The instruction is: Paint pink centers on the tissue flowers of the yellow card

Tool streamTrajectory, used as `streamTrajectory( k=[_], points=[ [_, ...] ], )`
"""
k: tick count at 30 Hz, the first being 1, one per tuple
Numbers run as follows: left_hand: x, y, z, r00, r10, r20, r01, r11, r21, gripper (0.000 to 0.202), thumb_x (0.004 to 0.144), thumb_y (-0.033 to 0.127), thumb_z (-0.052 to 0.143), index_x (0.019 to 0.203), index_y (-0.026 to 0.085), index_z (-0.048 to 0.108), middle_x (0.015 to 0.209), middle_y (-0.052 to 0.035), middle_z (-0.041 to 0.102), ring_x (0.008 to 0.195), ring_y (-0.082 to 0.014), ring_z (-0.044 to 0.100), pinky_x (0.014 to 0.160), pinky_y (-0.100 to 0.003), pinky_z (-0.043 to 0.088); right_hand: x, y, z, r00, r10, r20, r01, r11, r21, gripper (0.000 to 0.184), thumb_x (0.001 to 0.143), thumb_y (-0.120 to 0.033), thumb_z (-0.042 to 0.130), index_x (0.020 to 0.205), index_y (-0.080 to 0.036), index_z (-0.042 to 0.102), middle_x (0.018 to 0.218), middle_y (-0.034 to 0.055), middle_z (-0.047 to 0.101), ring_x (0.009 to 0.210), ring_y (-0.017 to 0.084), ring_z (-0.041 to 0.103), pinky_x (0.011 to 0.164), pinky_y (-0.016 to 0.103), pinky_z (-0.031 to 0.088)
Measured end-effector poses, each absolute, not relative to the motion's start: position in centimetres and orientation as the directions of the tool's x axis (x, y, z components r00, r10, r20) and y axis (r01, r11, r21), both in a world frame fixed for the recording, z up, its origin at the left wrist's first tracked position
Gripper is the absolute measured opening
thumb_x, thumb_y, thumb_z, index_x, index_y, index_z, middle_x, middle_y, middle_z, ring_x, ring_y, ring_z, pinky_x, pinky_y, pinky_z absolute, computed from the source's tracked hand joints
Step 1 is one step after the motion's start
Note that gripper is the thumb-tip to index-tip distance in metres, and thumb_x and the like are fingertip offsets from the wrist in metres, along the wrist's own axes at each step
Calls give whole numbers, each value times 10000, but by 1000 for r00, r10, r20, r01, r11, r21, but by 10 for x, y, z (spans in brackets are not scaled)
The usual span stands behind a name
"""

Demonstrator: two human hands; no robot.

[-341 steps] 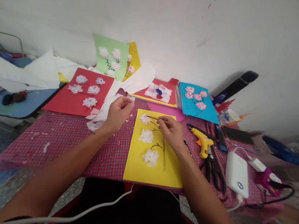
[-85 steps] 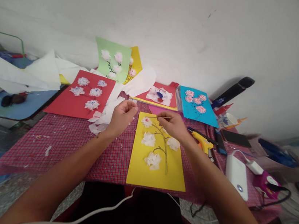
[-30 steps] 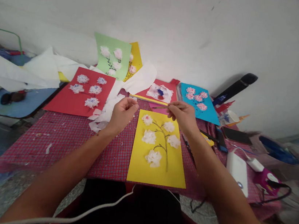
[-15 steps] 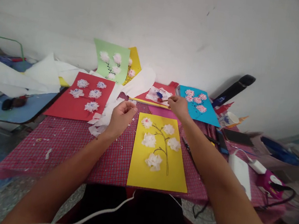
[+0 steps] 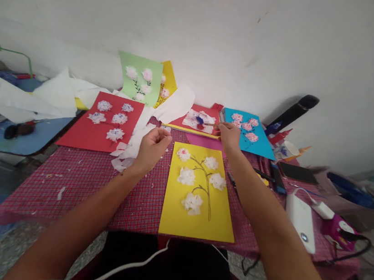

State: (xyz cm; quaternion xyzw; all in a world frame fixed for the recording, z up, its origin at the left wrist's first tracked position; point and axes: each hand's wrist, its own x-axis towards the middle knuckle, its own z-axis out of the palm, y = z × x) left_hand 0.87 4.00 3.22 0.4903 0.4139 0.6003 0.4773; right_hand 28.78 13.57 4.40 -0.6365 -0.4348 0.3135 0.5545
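A paintbrush [image 5: 210, 124] is pinched in my right hand [image 5: 229, 135]. Its tip rests at the blue and red paint [image 5: 199, 120] on a stained white paper [image 5: 189, 120]. My left hand [image 5: 153, 145] hovers above the table, its thumb and fingers curled together, with nothing visible between them; crumpled white tissue [image 5: 134, 144] lies beside it. In front of me is a yellow sheet [image 5: 176, 223] bearing a drawn brown stem [image 5: 208, 191] and several white tissue flowers [image 5: 192, 202]. The upper-left flower [image 5: 183, 154] carries red dabs.
Flower pictures on red [image 5: 77, 132], green [image 5: 123, 62] and blue sheets [image 5: 264, 145] stand around. Paint bottles [image 5: 280, 136], a paper cup [image 5: 289, 149], a phone [image 5: 277, 178] and a white power bank [image 5: 301, 221] sit at the right. A checked cloth [image 5: 90, 196] covers the table.
My right hand has moved slightly to the right with the paintbrush, its tip still at the paint. My left hand stays nearly where it was. The view has shifted a little.
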Motion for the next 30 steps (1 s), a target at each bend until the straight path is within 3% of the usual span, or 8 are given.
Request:
streamTrajectory(
  k=[6,9,13,16,20,26,30],
  points=[
    [8,42,32,-64,978,197,-171,-206,964,137,852,303,745,909,223,650,633,60,548,444,-70,444,411,-214,339,298,123,50,448,894,11,31,-3,-1000,100,729,-234,686,818,-190,682,749,17,720,547,113,619,430,211,390],
    [8,42,31,-65,979,193,-184,-202,962,136,850,300,747,908,227,648,619,66,528,442,-71,427,414,-216,332,302,96,52,377,926,6,-71,36,-997,143,707,-270,714,826,-193,691,731,1,714,539,97,591,441,201,398],
    [11,39,32,-58,975,214,-173,-221,960,115,862,289,739,899,219,654,623,63,525,457,-69,420,424,-219,331,290,45,48,243,968,-65,-130,-34,-991,259,662,-343,798,853,-191,714,730,9,724,533,107,584,438,214,407],
    [12,37,34,-60,973,222,-160,-229,960,102,864,276,729,899,212,658,644,60,540,470,-66,428,425,-214,330,271,15,40,155,981,-120,-110,-103,-989,308,657,-395,838,857,-183,739,745,25,740,529,112,584,441,225,392],
    [10,39,32,-70,976,205,-164,-214,963,106,862,277,729,905,214,656,614,72,522,453,-71,425,415,-214,333,248,2,36,91,992,-92,-13,-91,-996,305,692,-419,822,869,-178,762,762,39,758,539,119,593,459,232,396],
    [8,43,28,-73,975,210,-165,-219,961,105,869,283,732,911,223,656,597,78,506,439,-74,416,406,-215,331,240,5,40,99,993,-63,68,-69,-995,275,703,-411,791,854,-183,759,772,47,762,551,124,605,465,232,408],
    [9,42,29,-79,973,218,-156,-228,961,106,868,288,733,901,221,658,619,65,520,448,-73,428,403,-220,315,248,6,37,141,990,-26,34,-31,-999,293,721,-417,808,883,-177,770,800,56,765,569,125,616,475,234,420]
  ],
)
